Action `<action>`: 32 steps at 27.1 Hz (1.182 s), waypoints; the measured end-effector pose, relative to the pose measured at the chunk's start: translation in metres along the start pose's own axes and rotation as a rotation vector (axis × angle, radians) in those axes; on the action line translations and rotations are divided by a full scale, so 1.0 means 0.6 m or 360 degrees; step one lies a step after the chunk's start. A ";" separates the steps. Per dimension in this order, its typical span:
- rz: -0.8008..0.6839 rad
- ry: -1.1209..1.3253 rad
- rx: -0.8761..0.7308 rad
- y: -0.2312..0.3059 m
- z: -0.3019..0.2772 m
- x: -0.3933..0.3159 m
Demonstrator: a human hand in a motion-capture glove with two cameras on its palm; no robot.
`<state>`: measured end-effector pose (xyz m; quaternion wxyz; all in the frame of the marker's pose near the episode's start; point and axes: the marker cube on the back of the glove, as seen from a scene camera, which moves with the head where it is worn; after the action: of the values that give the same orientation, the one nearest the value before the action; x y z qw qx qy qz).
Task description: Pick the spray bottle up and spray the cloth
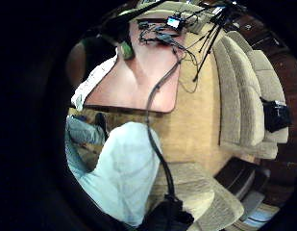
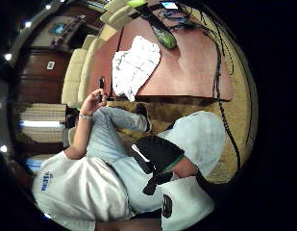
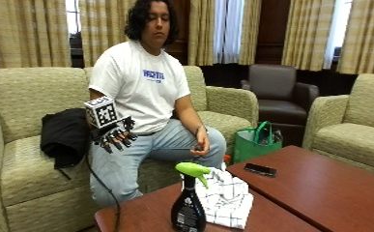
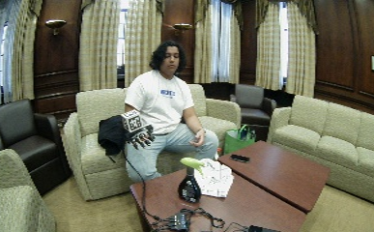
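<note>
— Two desks? Which one has the things?

— The near desk (image 3: pixel 141 215). It sits low, in front of the grip (image 3: pixel 114 137) and well apart from it.

— Where is the cloth?

— The white checked cloth (image 3: pixel 225 198) lies folded on that desk, far from the grip.

— And the spray bottle?

— The dark spray bottle (image 3: pixel 188 203) with a green top stands up, touching the cloth.

— What does the grip hold?

— Nothing. It hangs in the air over the person's knee, fingers loosely curled.
</note>
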<state>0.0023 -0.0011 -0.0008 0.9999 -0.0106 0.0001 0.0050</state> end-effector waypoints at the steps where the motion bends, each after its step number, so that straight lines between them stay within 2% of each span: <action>1: 0.0005 -0.0001 -0.0007 0.000 0.000 0.001; 18: 0.0139 -0.0190 -0.0027 -0.014 0.023 0.043; 32: 0.0156 -0.0525 0.0003 -0.117 0.062 0.058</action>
<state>0.0376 -0.0703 0.0376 0.9850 -0.0088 -0.1633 0.0555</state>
